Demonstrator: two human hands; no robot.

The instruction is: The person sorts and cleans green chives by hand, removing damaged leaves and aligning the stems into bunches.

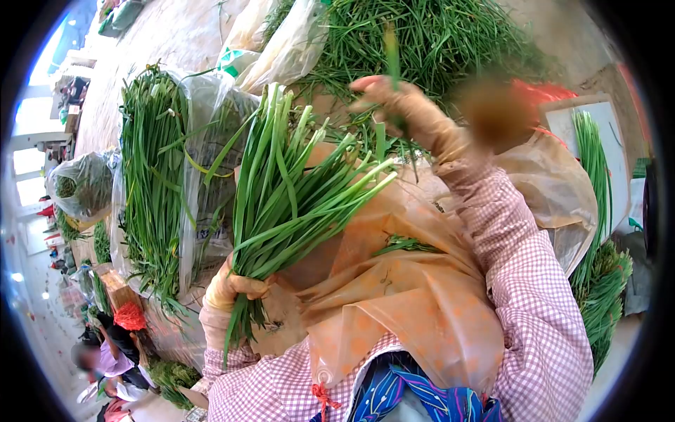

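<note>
My left hand (238, 285), in a tan glove, is wrapped round the lower part of a bunch of long green stalks (281, 190). The pale cut ends fan out up and to the right, and the leafy tips hang below the hand. My right hand (404, 105), also gloved and slightly blurred, is raised to the right of the bunch, apart from it. A green leaf (392, 60) shows at its fingers, which look pinched round it. Just beyond it lies a big heap of loose green stalks (429, 35).
To the left, more stalks (153, 183) stand beside clear plastic bags (214, 162). An orange translucent apron (408, 302) covers my lap, with a few leaf scraps on it. Further stalks (594, 169) lie at the right by a white board (610, 141). A person (116, 359) is at the far lower left.
</note>
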